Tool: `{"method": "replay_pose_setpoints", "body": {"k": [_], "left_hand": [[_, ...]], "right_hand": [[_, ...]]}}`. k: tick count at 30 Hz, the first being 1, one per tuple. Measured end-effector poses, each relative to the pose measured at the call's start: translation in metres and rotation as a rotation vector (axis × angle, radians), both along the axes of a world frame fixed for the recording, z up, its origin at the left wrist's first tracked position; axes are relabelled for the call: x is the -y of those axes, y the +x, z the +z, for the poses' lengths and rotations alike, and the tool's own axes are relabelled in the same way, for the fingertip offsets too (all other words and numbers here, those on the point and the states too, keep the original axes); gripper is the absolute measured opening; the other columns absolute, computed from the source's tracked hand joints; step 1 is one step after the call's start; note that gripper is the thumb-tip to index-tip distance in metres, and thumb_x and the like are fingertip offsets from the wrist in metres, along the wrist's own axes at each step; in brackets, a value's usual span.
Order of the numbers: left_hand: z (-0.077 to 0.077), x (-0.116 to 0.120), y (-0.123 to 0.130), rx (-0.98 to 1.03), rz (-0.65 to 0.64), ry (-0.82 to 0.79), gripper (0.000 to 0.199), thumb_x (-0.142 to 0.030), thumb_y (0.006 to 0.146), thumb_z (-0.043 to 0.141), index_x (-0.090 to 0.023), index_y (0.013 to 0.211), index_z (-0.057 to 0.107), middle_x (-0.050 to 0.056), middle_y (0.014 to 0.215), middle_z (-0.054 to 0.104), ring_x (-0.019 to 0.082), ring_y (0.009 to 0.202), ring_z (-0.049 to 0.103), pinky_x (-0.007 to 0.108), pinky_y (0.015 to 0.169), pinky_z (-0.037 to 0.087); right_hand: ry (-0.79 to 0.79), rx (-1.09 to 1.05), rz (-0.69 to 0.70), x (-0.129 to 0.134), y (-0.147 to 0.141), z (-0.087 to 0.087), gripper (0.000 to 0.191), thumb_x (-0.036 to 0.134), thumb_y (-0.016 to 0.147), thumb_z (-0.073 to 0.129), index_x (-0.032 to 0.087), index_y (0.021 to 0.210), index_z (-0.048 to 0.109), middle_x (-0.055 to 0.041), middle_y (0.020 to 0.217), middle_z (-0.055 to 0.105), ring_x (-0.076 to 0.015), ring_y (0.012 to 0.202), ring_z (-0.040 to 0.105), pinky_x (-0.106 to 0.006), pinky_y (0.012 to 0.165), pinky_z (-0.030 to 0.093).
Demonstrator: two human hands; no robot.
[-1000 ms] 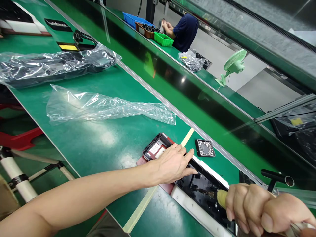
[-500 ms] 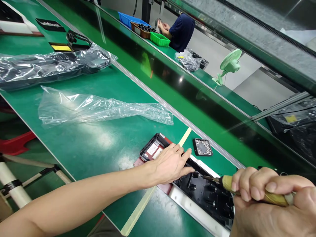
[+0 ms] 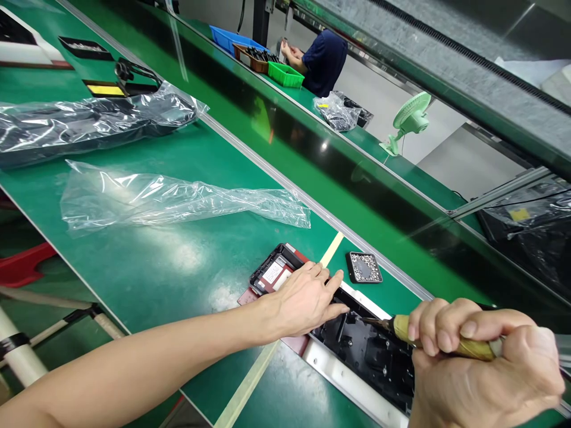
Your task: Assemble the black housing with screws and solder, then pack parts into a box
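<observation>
I look down on a green table [image 3: 147, 285], its far edge lined by a metal rail beside a dark green belt [image 3: 330, 166]. At the table's left, a long dark item in shiny plastic [image 3: 89, 125] lies above a crumpled clear bag [image 3: 187, 199]. Toward the lower right of my view, near the far edge, a long black casing [image 3: 375, 351] lies slantwise, its open inside facing up, between strips of a white support [image 3: 352, 380].

My left arm reaches in from the lower left; the left hand [image 3: 303, 297] is open, palm down, fingers slightly spread, resting over the casing's upper-left part. My right hand [image 3: 486, 356] is closed in a fist around the yellowish handle of a tool [image 3: 401, 327]; the wrist is bent and the thin metal shaft points left over the casing.

Just beside the far rail sits a small black tray [image 3: 364, 267] of tiny shiny pieces. Left of my left hand, a black frame [image 3: 279, 252] surrounds a white label [image 3: 272, 272], its print too small to read.
</observation>
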State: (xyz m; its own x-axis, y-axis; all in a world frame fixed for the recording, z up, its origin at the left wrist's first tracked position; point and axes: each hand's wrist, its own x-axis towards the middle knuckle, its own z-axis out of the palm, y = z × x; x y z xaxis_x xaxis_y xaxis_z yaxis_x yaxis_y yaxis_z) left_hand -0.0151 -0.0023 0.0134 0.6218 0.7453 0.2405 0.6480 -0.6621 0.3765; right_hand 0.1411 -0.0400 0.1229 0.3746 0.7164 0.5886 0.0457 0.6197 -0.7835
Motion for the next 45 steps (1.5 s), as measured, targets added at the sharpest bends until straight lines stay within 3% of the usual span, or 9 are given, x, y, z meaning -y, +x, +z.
{"method": "replay_pose_setpoints", "body": {"k": [30, 39, 45], "left_hand": [[-0.0032, 0.0002, 0.0004, 0.013, -0.001, -0.002, 0.067, -0.057, 0.104, 0.045, -0.006, 0.147, 0.048, 0.019, 0.117, 0.07, 0.037, 0.122, 0.063, 0.049, 0.099, 0.051], [-0.007, -0.0001, 0.0001, 0.013, -0.003, 0.034, 0.069, -0.058, 0.105, 0.041, -0.005, 0.149, 0.046, 0.021, 0.12, 0.07, 0.037, 0.123, 0.063, 0.049, 0.103, 0.049], [-0.002, 0.0005, -0.0017, -0.003, -0.004, 0.013, 0.068, -0.056, 0.106, 0.041, -0.005, 0.149, 0.047, 0.022, 0.125, 0.069, 0.038, 0.127, 0.061, 0.051, 0.105, 0.049]], "right_hand": [[-0.048, -0.065, 0.078, 0.0028, 0.0012, -0.004, 0.027, 0.016, 0.091, 0.042, 0.018, 0.067, 0.054, 0.0033, 0.046, 0.047, -0.0097, 0.034, 0.043, -0.022, 0.035, 0.038], [-0.081, -0.038, 0.03, 0.0026, -0.0018, -0.0056, 0.03, 0.012, 0.092, 0.036, 0.019, 0.067, 0.051, 0.0039, 0.048, 0.044, -0.0097, 0.035, 0.041, -0.023, 0.035, 0.035], [-0.105, 0.012, -0.004, 0.0, -0.0066, -0.0037, 0.038, 0.028, 0.103, 0.045, 0.019, 0.065, 0.049, 0.0049, 0.047, 0.044, -0.0103, 0.034, 0.04, -0.025, 0.032, 0.037]]}}
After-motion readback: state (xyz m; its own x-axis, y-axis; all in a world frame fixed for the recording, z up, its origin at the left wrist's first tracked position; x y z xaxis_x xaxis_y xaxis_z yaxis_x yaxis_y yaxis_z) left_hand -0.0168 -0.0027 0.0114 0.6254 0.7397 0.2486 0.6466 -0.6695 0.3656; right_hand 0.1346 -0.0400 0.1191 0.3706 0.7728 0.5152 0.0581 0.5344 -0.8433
